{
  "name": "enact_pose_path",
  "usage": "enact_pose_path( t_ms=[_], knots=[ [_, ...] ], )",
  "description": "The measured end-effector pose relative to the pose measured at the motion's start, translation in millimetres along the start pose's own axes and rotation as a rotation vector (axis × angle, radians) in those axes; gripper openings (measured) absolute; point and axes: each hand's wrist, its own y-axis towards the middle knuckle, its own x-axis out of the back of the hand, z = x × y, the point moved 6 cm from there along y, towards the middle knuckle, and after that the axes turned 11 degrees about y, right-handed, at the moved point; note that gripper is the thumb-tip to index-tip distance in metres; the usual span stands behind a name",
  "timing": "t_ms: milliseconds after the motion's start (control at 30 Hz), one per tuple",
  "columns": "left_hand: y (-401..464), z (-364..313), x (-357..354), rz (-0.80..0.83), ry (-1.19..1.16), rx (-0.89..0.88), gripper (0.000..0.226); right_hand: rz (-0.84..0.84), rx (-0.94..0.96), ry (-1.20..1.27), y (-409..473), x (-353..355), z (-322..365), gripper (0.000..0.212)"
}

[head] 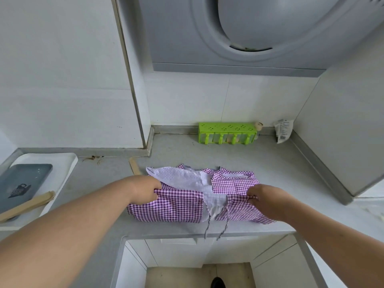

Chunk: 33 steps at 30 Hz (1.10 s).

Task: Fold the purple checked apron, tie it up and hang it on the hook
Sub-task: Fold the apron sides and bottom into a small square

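Note:
The purple checked apron (178,206) lies partly folded on the grey counter (176,148), near its front edge, with its pale inner side showing across the top and middle. Two thin apron strings (222,227) hang over the counter's front edge. My left hand (145,189) pinches the apron's left fold. At the right end, my right hand (262,197) grips the apron's edge. No hook is in view.
A green holder (227,133) and a small packet (283,130) stand against the back wall. A wooden stick (134,166) lies behind the apron. At the left a white tray (62,163) holds a dark plate (22,183) and a wooden utensil (27,205). A range hood (249,32) hangs overhead.

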Motion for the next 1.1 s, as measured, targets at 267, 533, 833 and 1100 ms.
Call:
enact_pose_path(
  t_ms=[267, 533, 833, 1100],
  knots=[
    [40.8, 24.1, 28.2, -0.224, -0.097, 0.168, 0.019, -0.143, 0.087, 0.017, 72.8, 31.5, -4.8, 0.025],
    [115.4, 43.5, 31.2, -0.214, -0.1, 0.319, 0.026, -0.03, 0.004, 0.107, 178.8, 8.2, -28.1, 0.03],
    [199.3, 50.0, 19.1, -0.14, -0.034, 0.328, 0.024, 0.176, -0.106, 0.169, 266.6, -43.3, -56.4, 0.024],
    [241.2, 55.3, -6.0, -0.202, -0.063, 0.372, 0.034, 0.107, -0.146, 0.146, 294.8, -69.3, -68.7, 0.029]
  ],
)
